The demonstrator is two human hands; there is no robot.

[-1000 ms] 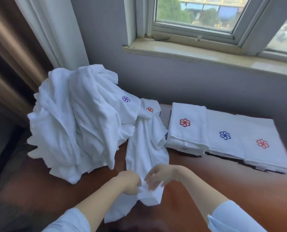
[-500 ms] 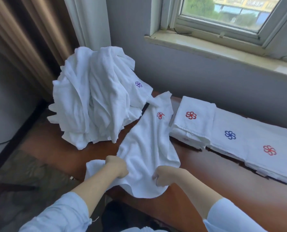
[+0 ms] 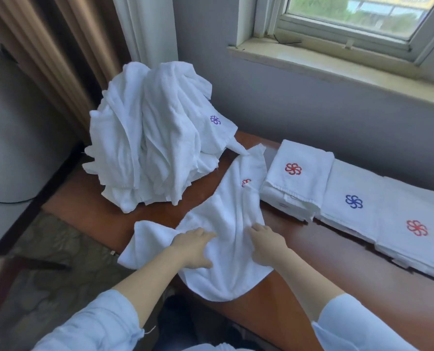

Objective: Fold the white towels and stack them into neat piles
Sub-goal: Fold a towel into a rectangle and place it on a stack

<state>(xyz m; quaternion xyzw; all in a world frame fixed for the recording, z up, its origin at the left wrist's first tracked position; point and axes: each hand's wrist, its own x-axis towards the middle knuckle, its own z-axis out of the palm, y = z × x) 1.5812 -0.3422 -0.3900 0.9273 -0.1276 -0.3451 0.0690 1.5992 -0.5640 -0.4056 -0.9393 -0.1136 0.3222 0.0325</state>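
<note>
Head view: a white towel (image 3: 226, 224) w/ a red flower mark is spread rumpled on the brown counter (image 3: 337, 287), its near edge hung over the counter's front, btwn the unfolded towel heap (image 3: 155, 138) and the folded piles (image 3: 357, 198). Left hand (image 3: 194, 245) and right hand (image 3: 267, 243) are laid flat on top of it, fingers (image 3: 205, 234) extended and slightly apart, pressed on the cloth, nothing pinched.
</note>
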